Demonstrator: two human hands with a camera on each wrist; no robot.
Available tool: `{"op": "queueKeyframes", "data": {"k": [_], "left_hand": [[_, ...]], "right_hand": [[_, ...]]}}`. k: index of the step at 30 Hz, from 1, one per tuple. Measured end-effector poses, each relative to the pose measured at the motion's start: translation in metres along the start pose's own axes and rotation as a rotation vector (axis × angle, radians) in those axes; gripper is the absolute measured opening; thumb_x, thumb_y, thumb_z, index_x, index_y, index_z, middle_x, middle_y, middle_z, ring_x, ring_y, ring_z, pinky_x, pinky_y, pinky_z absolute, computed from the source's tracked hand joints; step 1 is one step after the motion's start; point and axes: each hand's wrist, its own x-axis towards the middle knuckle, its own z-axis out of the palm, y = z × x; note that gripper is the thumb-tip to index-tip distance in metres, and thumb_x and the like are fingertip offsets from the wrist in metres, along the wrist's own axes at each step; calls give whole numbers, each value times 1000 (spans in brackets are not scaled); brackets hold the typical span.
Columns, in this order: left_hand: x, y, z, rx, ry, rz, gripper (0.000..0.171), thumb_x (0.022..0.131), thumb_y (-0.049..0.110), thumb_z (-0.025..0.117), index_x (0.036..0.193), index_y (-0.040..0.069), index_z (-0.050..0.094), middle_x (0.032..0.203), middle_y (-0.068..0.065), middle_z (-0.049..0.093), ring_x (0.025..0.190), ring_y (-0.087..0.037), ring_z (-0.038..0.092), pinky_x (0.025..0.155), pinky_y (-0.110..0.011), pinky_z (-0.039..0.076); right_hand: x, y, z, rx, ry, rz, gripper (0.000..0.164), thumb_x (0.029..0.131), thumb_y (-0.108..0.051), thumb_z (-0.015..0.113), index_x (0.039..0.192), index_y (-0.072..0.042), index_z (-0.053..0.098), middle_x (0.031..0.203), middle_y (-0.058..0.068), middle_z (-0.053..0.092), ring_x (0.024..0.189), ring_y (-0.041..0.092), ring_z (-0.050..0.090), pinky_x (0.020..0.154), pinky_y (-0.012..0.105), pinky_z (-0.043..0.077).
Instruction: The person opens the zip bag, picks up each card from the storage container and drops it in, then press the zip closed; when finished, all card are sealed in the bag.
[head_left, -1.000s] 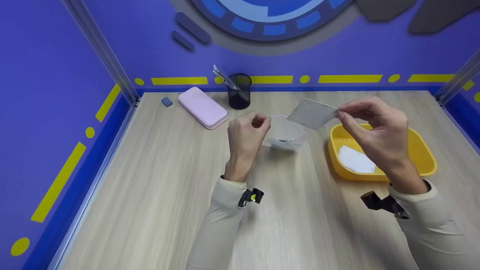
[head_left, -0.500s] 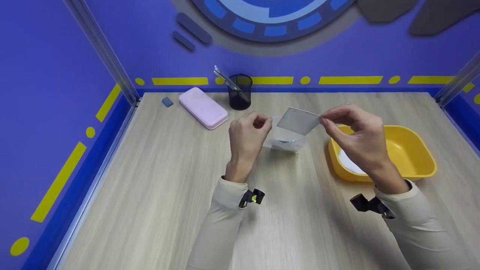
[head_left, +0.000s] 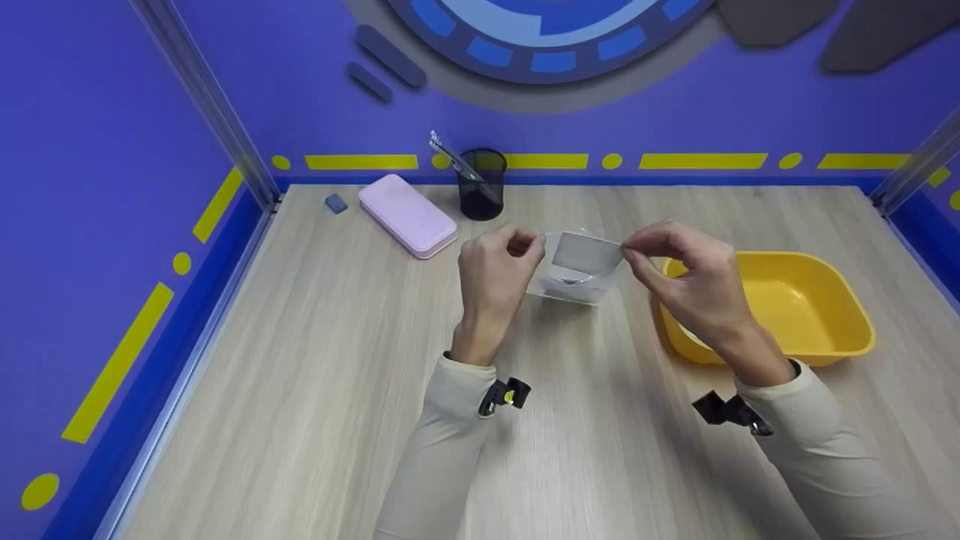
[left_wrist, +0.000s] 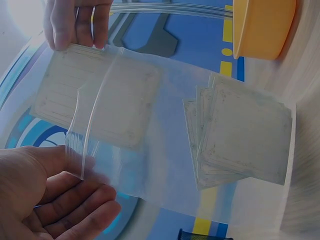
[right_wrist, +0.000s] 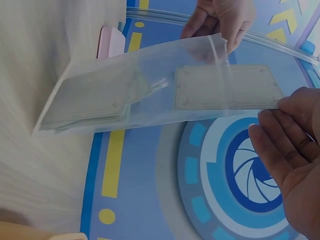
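Between thumb and fingertips, my left hand point(head_left: 495, 285) pinches the mouth of a clear zip bag point(head_left: 571, 292). Its bottom edge touches the table. Several pale cards point(left_wrist: 245, 132) lie in a loose stack at the bottom of the bag, best seen in the left wrist view. My right hand point(head_left: 694, 289) pinches one more card point(head_left: 589, 255) by its edge. In both wrist views that card point(right_wrist: 225, 87) is mostly within the bag's upper part, with the pinched end sticking out of the mouth.
At right, below the right hand, stands a yellow bin point(head_left: 859, 319) with a sliver of white card point(head_left: 694, 339) showing. Behind on the left are a pink pencil case point(head_left: 409, 214), a black mesh pen cup point(head_left: 481, 195) and a small blue eraser point(head_left: 336, 203).
My right hand has moved left and down from over the bin, bringing its card from above the bag into the bag's mouth. My left hand has stayed in place on the bag.
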Motion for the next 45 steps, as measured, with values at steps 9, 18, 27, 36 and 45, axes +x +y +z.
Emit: {"op": "queueKeyframes", "data": {"k": [9, 18, 27, 36, 45], "left_hand": [[0, 1, 1, -15, 6, 18, 7, 87, 7, 83, 81, 5, 79, 74, -3, 75, 65, -16, 71, 67, -30, 57], [0, 2, 0, -24, 3, 27, 7, 87, 7, 82, 82, 4, 79, 74, -4, 75, 65, -16, 70, 66, -30, 56], [0, 1, 1, -24, -9, 14, 8, 88, 7, 83, 82, 4, 79, 74, -4, 75, 65, -15, 70, 66, -29, 56], [-1, 1, 0, -18, -8, 13, 8, 87, 8, 83, 82, 4, 79, 74, -3, 75, 65, -15, 70, 66, -29, 57], [-1, 0, 1, -24, -8, 15, 8, 88, 7, 83, 82, 4, 79, 74, -4, 75, 65, -16, 70, 66, -29, 57]], "right_hand": [[-5, 8, 4, -21, -30, 1, 26, 82, 19, 79, 100, 1, 75, 97, 11, 76, 89, 8, 69, 86, 18, 55], [-8, 12, 5, -44, -112, 26, 23, 86, 15, 79, 102, -1, 76, 102, 5, 74, 92, 17, 71, 89, 20, 55], [-11, 13, 5, -38, -161, 51, 22, 88, 14, 78, 104, -1, 75, 103, 4, 74, 92, 23, 71, 88, 20, 55], [-11, 12, -2, -43, -216, 64, 20, 89, 10, 79, 105, -2, 76, 105, 1, 74, 92, 22, 72, 88, 20, 56], [-10, 19, -18, -71, -166, 49, 23, 86, 13, 81, 103, -2, 77, 101, 5, 75, 92, 12, 69, 87, 18, 55]]}}
